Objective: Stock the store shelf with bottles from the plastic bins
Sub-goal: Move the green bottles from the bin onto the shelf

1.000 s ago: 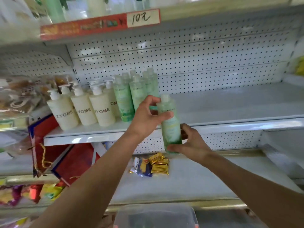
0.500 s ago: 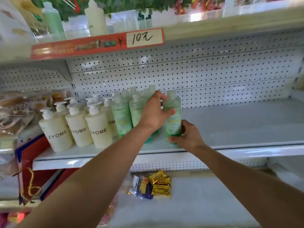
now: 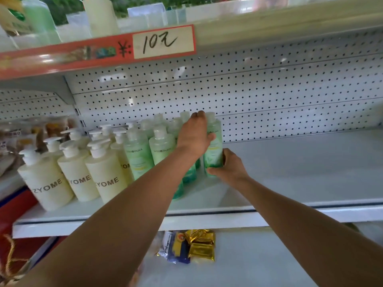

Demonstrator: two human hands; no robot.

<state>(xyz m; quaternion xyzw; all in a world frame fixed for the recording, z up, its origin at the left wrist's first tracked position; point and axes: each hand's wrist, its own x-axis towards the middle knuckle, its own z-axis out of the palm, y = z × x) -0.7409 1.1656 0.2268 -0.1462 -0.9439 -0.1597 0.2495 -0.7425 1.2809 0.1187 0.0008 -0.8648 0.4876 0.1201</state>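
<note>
A green bottle (image 3: 214, 150) with a pale cap stands upright deep on the white shelf (image 3: 300, 168), at the right end of a group of matching green bottles (image 3: 137, 154). My left hand (image 3: 194, 135) wraps its upper part from the left. My right hand (image 3: 231, 165) grips its base from the right. Left of the green group stand cream pump bottles (image 3: 103, 175) marked ZYOME. No plastic bin is in view.
The shelf runs bare to the right of the held bottle. A perforated back panel (image 3: 269, 100) closes it behind. The upper shelf carries a red price strip (image 3: 99, 50) and more bottles. Gold and blue packets (image 3: 192, 246) lie on the lower shelf. Red boxes (image 3: 12, 214) sit lower left.
Both hands have carried the green bottle from in front of the shelf edge up and back onto the shelf, beside the other green bottles. My view has come closer to the shelf.
</note>
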